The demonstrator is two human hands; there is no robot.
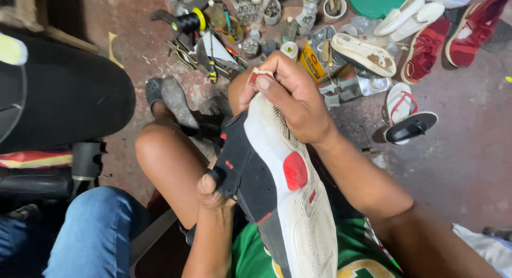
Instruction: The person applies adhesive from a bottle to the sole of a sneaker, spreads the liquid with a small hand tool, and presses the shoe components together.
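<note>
A black sneaker with a white sole and a red round patch (282, 187) lies sole-up across my lap, toe pointing away. My right hand (296, 99) wraps over the toe end, thumb pressing a small red-and-white piece (258, 75) against the sole's tip. My left hand (213, 187) grips the black upper at the shoe's side, thumb on the fabric. My bare knee (160, 150) rises just left of the shoe.
Tools, spools, jars and a yellow glue tin (312, 62) clutter the floor ahead. Loose footwear lies at right: white slip-ons (408, 14), red sneakers (453, 38), a sandal (400, 105), a worn sole (362, 54). Another person's jeans-clad leg (90, 235) is at left.
</note>
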